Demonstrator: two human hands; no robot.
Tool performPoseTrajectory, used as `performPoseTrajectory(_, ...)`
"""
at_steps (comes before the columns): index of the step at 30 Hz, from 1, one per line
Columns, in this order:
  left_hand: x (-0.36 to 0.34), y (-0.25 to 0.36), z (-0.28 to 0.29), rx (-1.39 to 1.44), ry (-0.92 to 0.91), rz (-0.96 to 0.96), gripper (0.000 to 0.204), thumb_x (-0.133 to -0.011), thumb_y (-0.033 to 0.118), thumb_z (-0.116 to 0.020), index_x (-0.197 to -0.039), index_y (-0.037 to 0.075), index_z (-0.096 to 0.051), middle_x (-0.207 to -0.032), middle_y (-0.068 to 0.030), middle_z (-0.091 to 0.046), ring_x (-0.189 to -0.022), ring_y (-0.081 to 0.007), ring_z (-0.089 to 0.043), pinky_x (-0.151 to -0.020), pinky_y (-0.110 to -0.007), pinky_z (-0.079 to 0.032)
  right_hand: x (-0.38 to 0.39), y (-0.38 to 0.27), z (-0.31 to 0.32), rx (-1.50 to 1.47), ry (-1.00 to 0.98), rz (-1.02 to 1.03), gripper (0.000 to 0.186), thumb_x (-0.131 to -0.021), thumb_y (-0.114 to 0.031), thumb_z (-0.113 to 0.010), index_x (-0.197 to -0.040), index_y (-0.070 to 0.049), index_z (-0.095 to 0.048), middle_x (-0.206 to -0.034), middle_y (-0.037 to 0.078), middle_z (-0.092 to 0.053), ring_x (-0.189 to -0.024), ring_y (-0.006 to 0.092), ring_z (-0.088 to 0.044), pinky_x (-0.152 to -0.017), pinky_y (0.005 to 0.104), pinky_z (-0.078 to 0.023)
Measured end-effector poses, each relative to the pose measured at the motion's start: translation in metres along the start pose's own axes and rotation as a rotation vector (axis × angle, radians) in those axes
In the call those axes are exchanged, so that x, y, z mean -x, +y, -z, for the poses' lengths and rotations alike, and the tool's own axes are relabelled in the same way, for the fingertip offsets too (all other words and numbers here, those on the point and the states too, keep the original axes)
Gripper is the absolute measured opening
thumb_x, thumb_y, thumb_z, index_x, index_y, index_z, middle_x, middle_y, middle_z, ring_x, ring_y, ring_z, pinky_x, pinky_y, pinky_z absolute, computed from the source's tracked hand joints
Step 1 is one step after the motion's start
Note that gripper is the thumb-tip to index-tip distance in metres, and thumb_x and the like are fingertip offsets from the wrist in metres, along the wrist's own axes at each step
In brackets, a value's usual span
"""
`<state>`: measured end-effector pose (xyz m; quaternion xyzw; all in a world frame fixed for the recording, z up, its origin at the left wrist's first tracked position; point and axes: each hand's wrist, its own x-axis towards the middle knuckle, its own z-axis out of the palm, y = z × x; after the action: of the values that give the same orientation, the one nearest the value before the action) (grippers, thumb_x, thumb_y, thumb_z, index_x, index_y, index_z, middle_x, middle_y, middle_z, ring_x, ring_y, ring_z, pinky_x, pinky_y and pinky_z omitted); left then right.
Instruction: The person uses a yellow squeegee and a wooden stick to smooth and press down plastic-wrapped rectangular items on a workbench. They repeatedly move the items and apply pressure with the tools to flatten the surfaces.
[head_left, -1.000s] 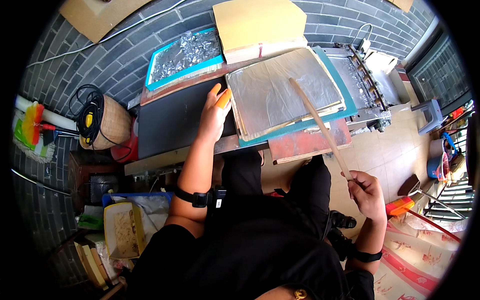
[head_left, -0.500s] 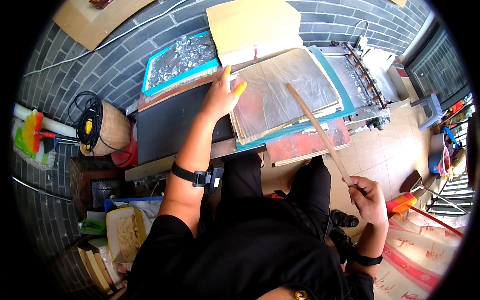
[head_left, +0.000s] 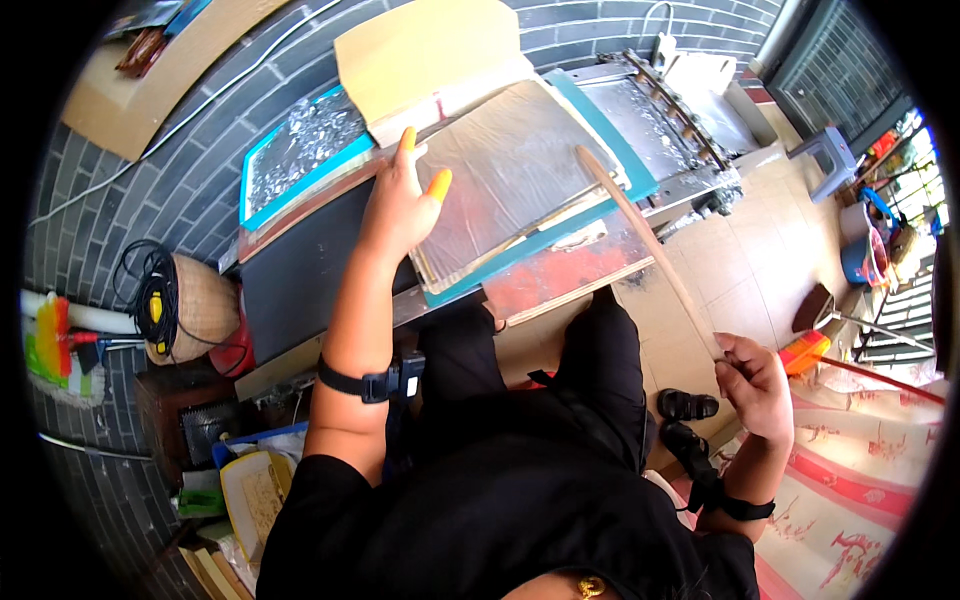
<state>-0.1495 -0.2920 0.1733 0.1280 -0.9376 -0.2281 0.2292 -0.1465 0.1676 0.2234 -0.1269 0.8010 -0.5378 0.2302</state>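
My left hand [head_left: 398, 212] is at the left edge of a stack of thin sheets topped by a wrinkled grey, translucent sheet [head_left: 510, 165]. Yellow covers sit on its thumb and index fingertip, which are stretched apart; the other fingers are mostly hidden. My right hand [head_left: 755, 388], out to the right of the table, grips one end of a long, slightly curved wooden stick [head_left: 645, 235]. The stick slants up and left, its far tip over the right part of the grey sheet. Beneath the stack lies a teal mat [head_left: 605, 130].
A blue-rimmed tray [head_left: 248, 190] of crumpled silvery pieces stands at the back left, beside a propped yellow board [head_left: 430, 55]. Under the mat is a reddish, worn board [head_left: 570, 275]. A metal frame device [head_left: 680, 110] stands right. A stool [head_left: 825, 160] and sandals [head_left: 687, 404] are on the floor.
The whole view has shifted, moving the table leftward in it. Relative to the stack, the stick's tip has moved from the middle toward the right edge. My left hand stays by the stack's left edge.
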Motion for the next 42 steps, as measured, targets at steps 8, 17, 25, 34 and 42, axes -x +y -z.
performPoseTrajectory(8,0.019,0.076,-0.027,0.111,-0.046,-0.291,0.068,-0.088,0.016,-0.066,-0.142,0.001,-0.029,-0.129,-0.0217,-0.056,-0.124,-0.0419,-0.048,-0.113,-0.046,-0.026,0.027,0.002,0.024,0.064,0.002,0.024,0.028,-0.081,0.009,-0.057,-0.108,0.01,-0.06,-0.063,0.001,-0.047,-0.056,0.0069,-0.043,-0.052,0.023,-0.036)
performPoseTrajectory(17,0.011,0.108,-0.057,0.137,-0.133,-0.352,0.07,-0.087,0.015,-0.065,-0.143,-0.003,-0.027,-0.13,-0.0263,-0.053,-0.123,-0.041,-0.049,-0.115,-0.05,-0.021,0.029,0.01,0.038,0.128,-0.069,0.05,0.028,-0.085,0.006,-0.054,-0.112,0.011,-0.057,-0.063,-0.002,-0.048,-0.052,0.0051,-0.044,-0.05,0.0208,-0.036)
performPoseTrajectory(25,0.007,0.117,-0.062,0.098,-0.167,-0.369,0.069,-0.088,0.017,-0.064,-0.14,-0.009,-0.028,-0.132,-0.0308,-0.049,-0.125,-0.0417,-0.047,-0.114,-0.05,-0.021,0.03,0.0,0.039,0.057,-0.031,-0.029,0.025,-0.081,0.008,-0.057,-0.106,0.011,-0.059,-0.06,-0.001,-0.042,-0.054,0.006,-0.037,-0.048,0.024,-0.031)
performPoseTrajectory(34,0.003,0.123,-0.065,0.126,-0.164,-0.411,0.073,-0.086,0.019,-0.067,-0.141,-0.007,-0.028,-0.132,-0.0295,-0.049,-0.124,-0.0405,-0.048,-0.114,-0.051,-0.022,0.014,-0.012,0.04,0.086,-0.081,-0.022,0.027,-0.085,0.006,-0.055,-0.112,0.01,-0.059,-0.062,-0.001,-0.049,-0.054,0.0054,-0.046,-0.05,0.0226,-0.038)
performPoseTrajectory(42,0.006,0.125,-0.067,0.132,-0.175,-0.467,0.077,-0.085,0.02,-0.068,-0.143,-0.005,-0.023,-0.129,-0.0205,-0.056,-0.119,-0.0376,-0.053,-0.112,-0.053,-0.024,0.011,-0.013,0.036,0.1,-0.086,0.009,0.028,-0.084,0.008,-0.057,-0.112,0.01,-0.059,-0.061,0.001,-0.047,-0.055,0.0059,-0.046,-0.05,0.023,-0.038)
